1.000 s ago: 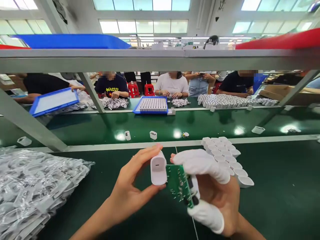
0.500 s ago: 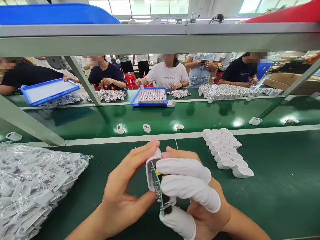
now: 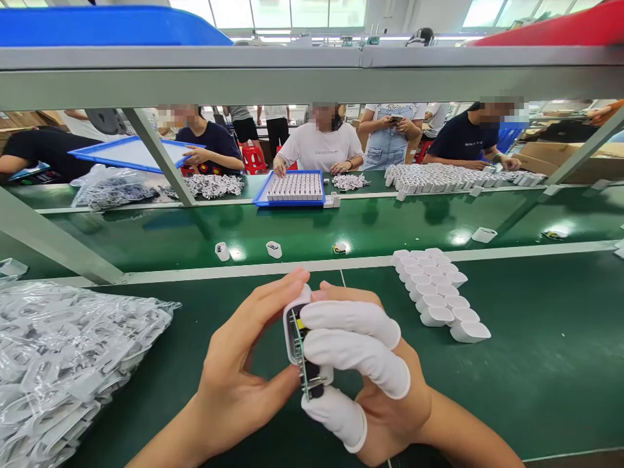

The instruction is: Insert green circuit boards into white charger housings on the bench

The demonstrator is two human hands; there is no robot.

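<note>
My left hand is curled round a white plastic housing whose open side faces me. In my right hand, white cloth cots cover several fingertips and pinch a green circuit board with black and yellow components. The board's upper part sits inside the mouth of the housing, while its lower end sticks out. Part of the board's far side is hidden behind the covered fingers. Right of my hands stand rows of white housings on the green work surface.
A clear bag of white plastic parts lies at left. Beyond the pale rail runs a green conveyor carrying scattered housings and boards. Co-workers sit across it, near a blue tray. A metal shelf beam crosses overhead.
The board has gone slightly deeper into the housing, and my right hand has shifted left. Items on the conveyor have moved left. Across the line, a co-worker has moved the blue-rimmed tray rightward.
</note>
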